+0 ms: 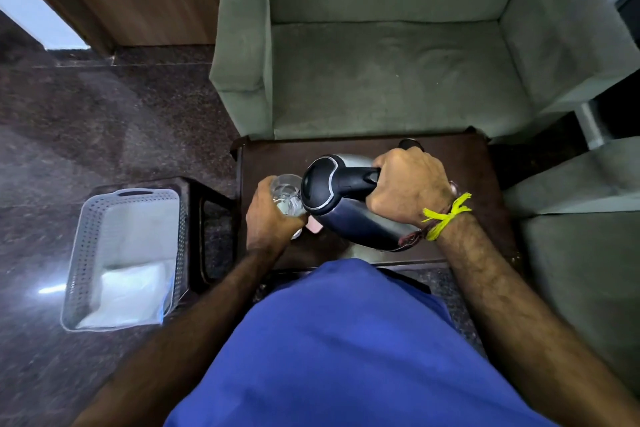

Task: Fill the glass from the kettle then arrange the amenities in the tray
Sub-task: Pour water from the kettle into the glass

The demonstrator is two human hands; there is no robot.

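Note:
My right hand (408, 187) grips the black handle of a steel kettle (349, 215), tilted to the left with its lid end against a clear glass (286, 192). My left hand (268, 215) is wrapped around the glass and holds it above the dark wooden table (450, 156). Water shows inside the glass. A small pink object (314, 226) peeks out beneath the kettle, mostly hidden. The grey perforated tray (83, 253) sits on a low stool to the left, with a white folded cloth (128, 291) lying in it.
A green armchair (381, 55) stands right behind the table. A second green seat (581, 218) is at the right. A dark round object (410, 144) lies on the table behind my right hand. Dark stone floor (86, 114) spreads to the left.

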